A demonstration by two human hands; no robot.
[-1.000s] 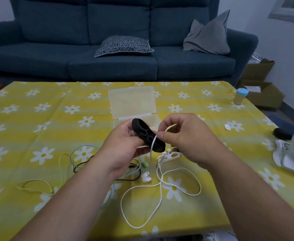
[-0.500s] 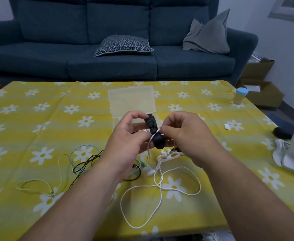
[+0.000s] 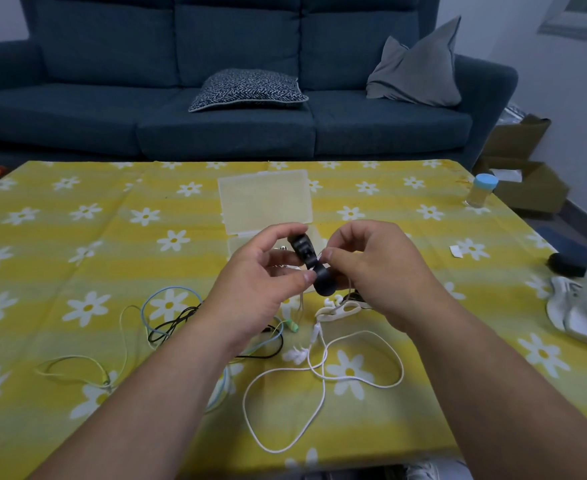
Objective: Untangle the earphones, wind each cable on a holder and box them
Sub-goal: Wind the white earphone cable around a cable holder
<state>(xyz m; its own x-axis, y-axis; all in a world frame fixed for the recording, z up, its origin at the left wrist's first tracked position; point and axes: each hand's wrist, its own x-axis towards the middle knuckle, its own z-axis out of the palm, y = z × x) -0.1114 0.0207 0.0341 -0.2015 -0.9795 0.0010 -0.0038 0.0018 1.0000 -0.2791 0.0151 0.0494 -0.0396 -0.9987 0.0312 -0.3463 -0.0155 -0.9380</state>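
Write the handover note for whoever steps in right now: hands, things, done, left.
Left grip holds the black holder above the table.
Right grip pinches the white cable against it; most of that cable lies loose on the tablecloth.
White holder lies on the table beneath the right hand; the open clear box sits behind the hands.
Black cable, blue cable and pale green cable lie tangled at left.
Done: winding barely begun.
Left: wind the white cable, untangle and wind the rest, box all.
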